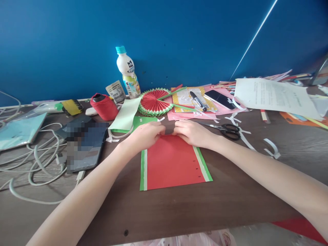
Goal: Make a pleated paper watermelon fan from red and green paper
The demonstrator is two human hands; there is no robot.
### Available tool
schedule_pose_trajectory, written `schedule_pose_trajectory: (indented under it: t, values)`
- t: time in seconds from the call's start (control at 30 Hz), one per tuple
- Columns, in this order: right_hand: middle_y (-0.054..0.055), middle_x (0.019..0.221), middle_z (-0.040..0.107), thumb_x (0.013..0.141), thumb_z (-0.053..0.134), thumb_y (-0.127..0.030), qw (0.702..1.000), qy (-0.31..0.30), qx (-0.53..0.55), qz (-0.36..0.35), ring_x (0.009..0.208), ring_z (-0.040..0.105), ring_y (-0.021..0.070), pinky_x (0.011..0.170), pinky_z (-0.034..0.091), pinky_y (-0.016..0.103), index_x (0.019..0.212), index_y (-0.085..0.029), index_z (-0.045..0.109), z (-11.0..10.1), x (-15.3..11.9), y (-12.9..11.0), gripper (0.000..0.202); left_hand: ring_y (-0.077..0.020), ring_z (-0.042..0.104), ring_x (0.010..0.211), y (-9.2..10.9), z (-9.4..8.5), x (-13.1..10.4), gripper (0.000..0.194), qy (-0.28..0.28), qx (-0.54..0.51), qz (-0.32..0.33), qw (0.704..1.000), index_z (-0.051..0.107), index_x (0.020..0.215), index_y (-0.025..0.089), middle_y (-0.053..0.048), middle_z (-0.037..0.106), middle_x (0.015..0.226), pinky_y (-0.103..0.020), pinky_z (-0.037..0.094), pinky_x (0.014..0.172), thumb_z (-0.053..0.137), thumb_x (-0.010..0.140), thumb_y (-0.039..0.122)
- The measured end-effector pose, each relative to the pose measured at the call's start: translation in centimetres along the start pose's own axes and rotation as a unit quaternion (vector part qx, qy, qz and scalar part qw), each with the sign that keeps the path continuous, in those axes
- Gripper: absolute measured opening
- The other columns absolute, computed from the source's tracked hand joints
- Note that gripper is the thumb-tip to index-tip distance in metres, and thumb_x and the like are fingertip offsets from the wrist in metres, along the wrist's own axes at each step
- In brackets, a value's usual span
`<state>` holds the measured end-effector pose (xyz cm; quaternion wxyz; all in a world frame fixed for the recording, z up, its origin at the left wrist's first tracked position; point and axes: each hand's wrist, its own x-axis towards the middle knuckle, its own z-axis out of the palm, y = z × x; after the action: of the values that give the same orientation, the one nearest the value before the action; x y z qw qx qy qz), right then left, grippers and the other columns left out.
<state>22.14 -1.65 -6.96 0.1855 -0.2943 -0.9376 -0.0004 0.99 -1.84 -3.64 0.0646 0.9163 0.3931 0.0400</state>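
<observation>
Sheet [173, 167], red with green and pale green strips down both sides, lies on the desk [164, 215] in front of the person, its far edge held. The left hand [151, 131] and right hand [188, 131] seem to pinch that edge between thumb and curled fingers, a short gap between them; the fingertips are partly hidden, so how firmly cannot be told. The near edge is free. If one hand pulls or presses more than the other, the sheet could skew or take a crooked crease, since nothing pins its near corners. The pale strips have ragged borders; rubbing there might lift them.

Beyond the sheet, to its right, the scissors [222, 128] lie with blades towards the right hand; a careless sideways sweep could bring fingers or paper against them. White strips [247, 140] farther right of the sheet might cling to it if they are sticky. Straight beyond the sheet, a pleated fan [155, 102] could be crushed by a long forward push. Left of the sheet, a white plug [80, 176] sits just beside the left forearm, which may snag its cable and drag the phone [88, 147].
</observation>
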Motion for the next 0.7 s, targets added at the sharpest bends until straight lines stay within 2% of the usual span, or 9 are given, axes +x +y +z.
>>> schedule_pose_trajectory:
  t: [0.23,0.53,0.7]
  values:
    - [0.007,0.076,0.054,0.085,0.039,-0.01,1.0,0.007,-0.004,-0.009,0.074,0.049,0.0174,0.066,0.04,0.029,0.082,-0.015,0.063,-0.1,0.0,0.0,0.025,-0.0178,0.056,0.08,-1.3,-1.8,-0.5,0.015,-0.076,0.0,-0.081,0.994,0.055,0.078,0.02,-0.001,0.063,0.086,-0.027,0.038,0.066,0.043,0.072,0.015]
    - [0.006,0.074,0.053,0.086,0.037,-0.01,1.0,0.015,-0.01,-0.013,0.073,0.047,0.0173,0.066,0.039,0.029,0.081,-0.015,0.063,0.0,0.0,0.1,0.027,-0.0175,0.056,0.077,-1.5,-1.4,-0.5,0.012,-0.062,0.021,-0.071,0.995,0.054,0.073,0.021,-0.001,0.063,0.083,-0.026,0.037,0.062,0.043,0.071,0.015]
    - [0.007,0.076,0.053,0.086,0.038,-0.011,1.0,0.008,-0.013,-0.012,0.074,0.049,0.0175,0.064,0.039,0.029,0.082,-0.014,0.063,0.0,-0.1,0.1,0.026,-0.0166,0.057,0.082,-2.2,-2.4,-0.9,0.02,-0.105,-0.015,-0.081,0.991,0.06,0.084,0.022,-0.001,0.064,0.09,-0.024,0.039,0.067,0.043,0.073,0.02]
